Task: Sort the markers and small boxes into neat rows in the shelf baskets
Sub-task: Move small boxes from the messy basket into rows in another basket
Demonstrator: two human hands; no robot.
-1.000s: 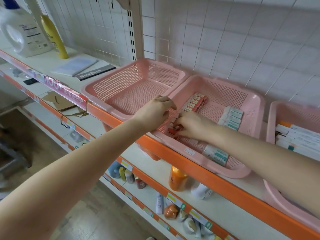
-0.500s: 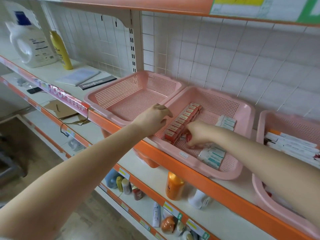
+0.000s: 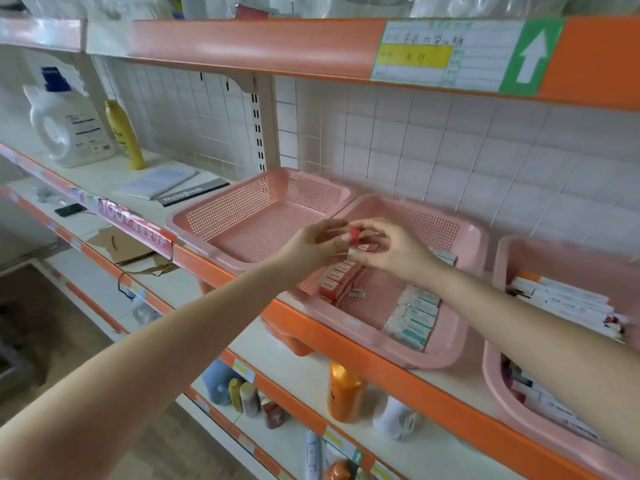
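Note:
My left hand [image 3: 317, 245] and my right hand [image 3: 391, 249] meet above the middle pink basket [image 3: 446, 351], both pinching a small red box [image 3: 360, 241] held in the air. Below them a row of red boxes [image 3: 337, 280] lies along the basket's left side. White and teal boxes [image 3: 414, 318] lie in a row at its front right. A small loose clip-like piece [image 3: 356, 293] sits on the mesh floor. The left pink basket [image 3: 221, 223] holds nothing. The right pink basket [image 3: 498, 258] holds long white marker boxes [image 3: 561, 301].
An orange shelf edge [image 3: 263, 308] runs in front of the baskets. A white detergent jug [image 3: 67, 124], a yellow bottle [image 3: 124, 136] and a notebook [image 3: 173, 185] stand left. An upper shelf [image 3: 277, 46] hangs overhead. Bottles [image 3: 346, 393] stand on the lower shelf.
Both hands rose from inside the middle basket and now hold one red box together above it. The view tilted upward, showing the upper shelf.

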